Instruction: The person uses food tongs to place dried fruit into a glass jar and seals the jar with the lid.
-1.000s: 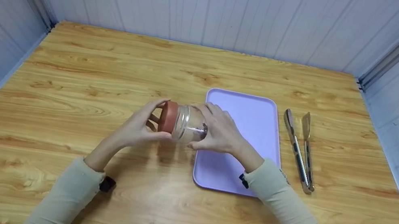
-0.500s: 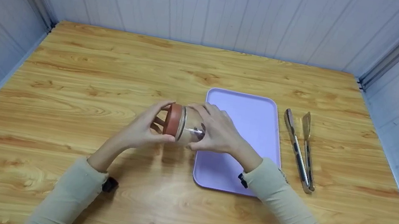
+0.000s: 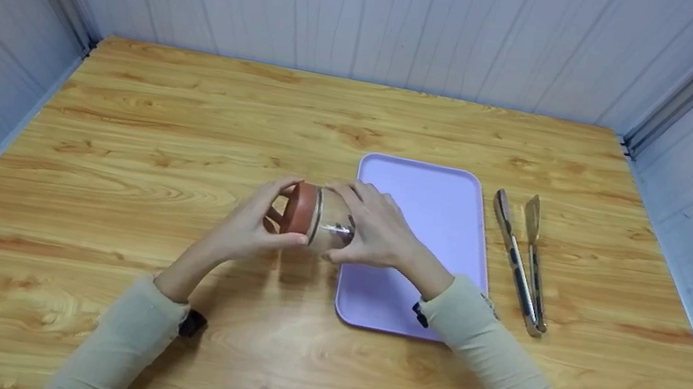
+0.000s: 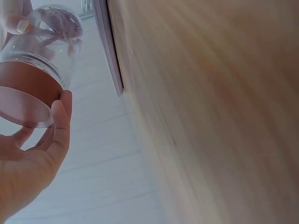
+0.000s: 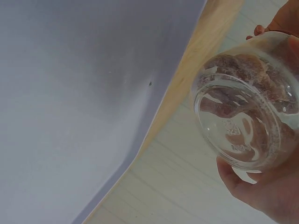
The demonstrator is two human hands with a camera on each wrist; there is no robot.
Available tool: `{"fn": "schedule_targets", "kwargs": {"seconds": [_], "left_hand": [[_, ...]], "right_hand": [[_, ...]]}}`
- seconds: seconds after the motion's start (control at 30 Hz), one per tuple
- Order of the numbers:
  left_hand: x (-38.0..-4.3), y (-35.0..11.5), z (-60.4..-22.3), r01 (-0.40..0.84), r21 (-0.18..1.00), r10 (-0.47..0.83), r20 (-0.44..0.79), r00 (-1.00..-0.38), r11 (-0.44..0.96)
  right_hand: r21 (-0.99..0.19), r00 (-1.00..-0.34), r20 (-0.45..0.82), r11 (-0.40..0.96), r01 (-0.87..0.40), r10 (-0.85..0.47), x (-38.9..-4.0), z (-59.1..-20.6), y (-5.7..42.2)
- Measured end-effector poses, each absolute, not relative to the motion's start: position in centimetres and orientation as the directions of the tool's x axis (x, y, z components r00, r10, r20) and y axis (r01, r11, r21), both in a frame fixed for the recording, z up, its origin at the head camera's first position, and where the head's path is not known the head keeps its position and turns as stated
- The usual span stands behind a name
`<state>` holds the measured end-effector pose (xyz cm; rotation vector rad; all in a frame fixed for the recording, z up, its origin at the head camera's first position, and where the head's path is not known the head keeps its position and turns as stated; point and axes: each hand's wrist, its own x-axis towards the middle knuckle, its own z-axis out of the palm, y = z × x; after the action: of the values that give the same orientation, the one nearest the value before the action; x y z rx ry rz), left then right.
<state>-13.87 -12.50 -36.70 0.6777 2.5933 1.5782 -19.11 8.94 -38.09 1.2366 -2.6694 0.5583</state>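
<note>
A clear jar [image 3: 333, 221] is held on its side above the table, its base toward the right. My left hand [image 3: 248, 224] grips its brick-red lid [image 3: 300, 210], fingers and thumb around the lid's edge. The lid sits right against the glass shoulder. Around the jar's body near the base curls my right hand [image 3: 379, 229]. Inside the glass, brownish wrinkled pieces [image 5: 247, 70] lie near the base; their kind does not show. In the left wrist view the lid's flat top faces the camera, with the left fingers [image 4: 60, 121] on its edge.
A lilac tray [image 3: 404, 312] lies on the wooden table [image 3: 190, 110], partly under my right hand and forearm. To its right rest metal tongs [image 3: 522, 272] with their arms spread. Pale panel walls [image 3: 364, 12] enclose the table's back and sides.
The left hand and lid have shifted slightly right toward the jar. The ridged glass neck seen earlier between lid and body is now mostly covered. The right hand has barely moved.
</note>
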Motion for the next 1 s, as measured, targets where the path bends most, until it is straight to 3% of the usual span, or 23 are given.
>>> {"fn": "schedule_targets", "kwargs": {"seconds": [0.3, 1.0], "left_hand": [[-13.68, -12.27, -36.64, 0.291, 0.882, 0.355, 0.155, -0.922, 0.37], [-14.09, -12.54, -37.25, 0.347, 0.885, 0.414, 0.202, -0.887, 0.311]], "right_hand": [[-0.277, -0.66, 0.28, 0.6, -0.751, -0.697, -19.13, -38.06, 9.05], [-0.285, -0.668, 0.232, 0.607, -0.742, -0.707, -18.91, -37.64, 9.52]]}}
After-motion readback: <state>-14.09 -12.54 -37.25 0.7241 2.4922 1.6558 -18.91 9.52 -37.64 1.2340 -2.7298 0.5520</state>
